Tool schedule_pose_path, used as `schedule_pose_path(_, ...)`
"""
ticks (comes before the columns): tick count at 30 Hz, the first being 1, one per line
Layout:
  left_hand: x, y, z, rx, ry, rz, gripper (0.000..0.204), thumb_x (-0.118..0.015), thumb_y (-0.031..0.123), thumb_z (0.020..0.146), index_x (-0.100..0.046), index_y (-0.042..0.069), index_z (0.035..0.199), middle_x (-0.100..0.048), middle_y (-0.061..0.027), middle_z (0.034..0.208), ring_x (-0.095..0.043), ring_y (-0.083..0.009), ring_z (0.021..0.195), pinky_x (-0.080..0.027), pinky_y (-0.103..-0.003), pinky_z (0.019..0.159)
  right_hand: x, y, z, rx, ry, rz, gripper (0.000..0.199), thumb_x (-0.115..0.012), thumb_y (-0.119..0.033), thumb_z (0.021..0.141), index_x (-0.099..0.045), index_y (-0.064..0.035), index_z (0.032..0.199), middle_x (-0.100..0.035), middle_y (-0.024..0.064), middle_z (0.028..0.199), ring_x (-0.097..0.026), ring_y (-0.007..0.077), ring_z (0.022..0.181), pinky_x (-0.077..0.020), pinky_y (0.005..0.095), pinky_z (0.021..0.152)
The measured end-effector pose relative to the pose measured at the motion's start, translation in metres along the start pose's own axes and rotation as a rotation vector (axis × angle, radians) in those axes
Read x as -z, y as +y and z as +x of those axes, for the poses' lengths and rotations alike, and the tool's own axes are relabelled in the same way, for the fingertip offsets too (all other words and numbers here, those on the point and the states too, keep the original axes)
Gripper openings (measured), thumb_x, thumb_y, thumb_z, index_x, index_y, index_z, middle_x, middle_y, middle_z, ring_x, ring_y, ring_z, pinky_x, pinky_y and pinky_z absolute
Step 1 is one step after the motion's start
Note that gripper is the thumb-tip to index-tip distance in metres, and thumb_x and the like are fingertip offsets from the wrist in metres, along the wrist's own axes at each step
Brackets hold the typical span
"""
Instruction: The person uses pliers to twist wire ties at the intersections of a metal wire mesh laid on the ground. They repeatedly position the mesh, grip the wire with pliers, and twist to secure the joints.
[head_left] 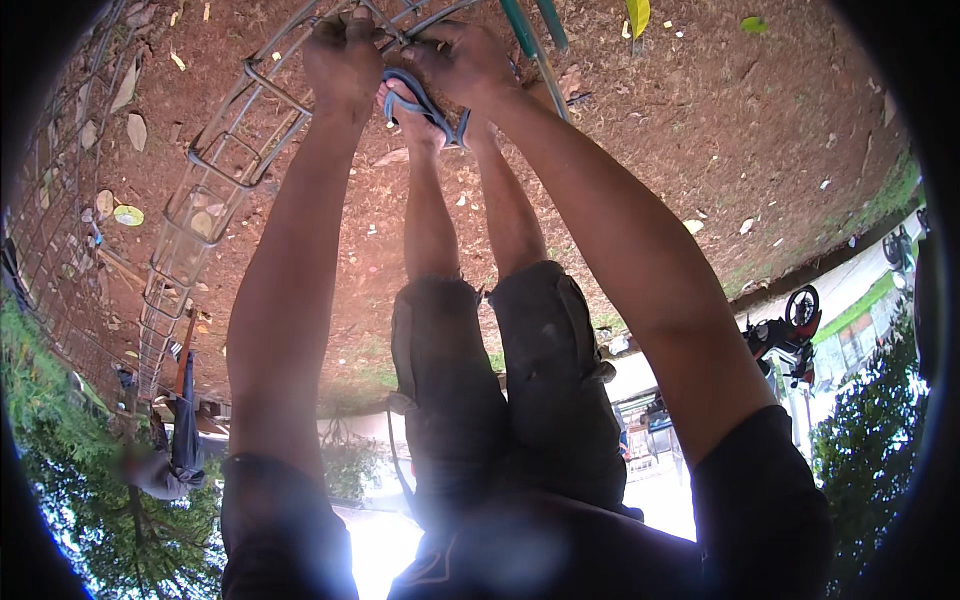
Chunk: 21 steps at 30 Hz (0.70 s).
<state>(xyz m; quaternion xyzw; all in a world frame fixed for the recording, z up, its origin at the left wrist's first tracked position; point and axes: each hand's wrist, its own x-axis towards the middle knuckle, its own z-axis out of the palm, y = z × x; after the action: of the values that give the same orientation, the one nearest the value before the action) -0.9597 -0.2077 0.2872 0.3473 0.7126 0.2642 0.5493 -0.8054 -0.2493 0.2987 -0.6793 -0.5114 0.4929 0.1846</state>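
I am bent far over, so the ground fills the top of the view. A long steel rebar cage [215,175] with square ties lies on the red-brown dirt. My left hand [343,52] is closed around its bars at the near end. My right hand [462,55] grips the bars right beside it. Just below both hands is my foot in a blue flip-flop [420,103]. My legs in dark shorts [520,390] hang down the middle.
A green pipe [522,28] lies beside my right hand. Wire mesh [55,190] lies along the left rim. Another person [172,445] stands far off at lower left. A red motorcycle [790,325] is parked by a road on the right. Dry leaves dot the dirt.
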Motion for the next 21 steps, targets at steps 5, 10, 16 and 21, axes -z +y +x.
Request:
schedule_pose_path(5, -0.012, 0.017, -0.01, 0.118, 0.139, 0.011, 0.025, -0.056, 0.018, 0.09, -0.061, -0.006, 0.092, -0.066, -0.0128, 0.083, -0.059, -0.0178, 0.077, -0.044, -0.031, 0.068, -0.003, 0.003, 0.0, 0.008, 0.036, -0.016, 0.025, -0.067, -0.029, 0.08, -0.071, -0.0117, 0.097, -0.068, 0.0119, 0.088, -0.066, 0.0277, 0.078, -0.0518, 0.0369, 0.071)
schedule_pose_path(10, -0.017, 0.04, -0.002, 0.486, 0.249, 0.02, 0.022, -0.058, 0.014, 0.089, -0.06, -0.006, 0.097, -0.067, -0.0124, 0.085, -0.059, -0.0195, 0.076, -0.043, -0.031, 0.073, -0.002, 0.003, 0.003, 0.026, -0.016, -0.025, 0.027, -0.066, -0.029, 0.081, -0.071, -0.0087, 0.098, -0.069, 0.013, 0.078, -0.067, 0.0239, 0.065, -0.0532, 0.0351, 0.064)
schedule_pose_path(16, -0.01, 0.037, -0.047, 0.057, 0.134, -0.11, 0.017, -0.058, 0.011, 0.089, -0.061, -0.004, 0.098, -0.067, -0.0112, 0.085, -0.063, -0.0171, 0.084, -0.046, -0.028, 0.078, -0.002, 0.006, 0.002, 0.11, 0.014, -0.075, 0.026, -0.067, -0.026, 0.081, -0.071, -0.008, 0.1, -0.069, 0.0143, 0.087, -0.068, 0.0259, 0.077, -0.053, 0.0353, 0.07)
schedule_pose_path(21, -0.01, 0.023, -0.075, -0.582, -0.049, 0.363, 0.027, -0.058, 0.003, 0.082, -0.065, 0.001, 0.108, -0.066, -0.0157, 0.097, -0.065, -0.0232, 0.084, -0.051, -0.03, 0.073, -0.006, 0.008, -0.01, -0.033, 0.123, 0.165, 0.022, -0.066, -0.025, 0.079, -0.071, -0.0082, 0.092, -0.068, 0.0147, 0.08, -0.067, 0.0278, 0.074, -0.0518, 0.037, 0.069)
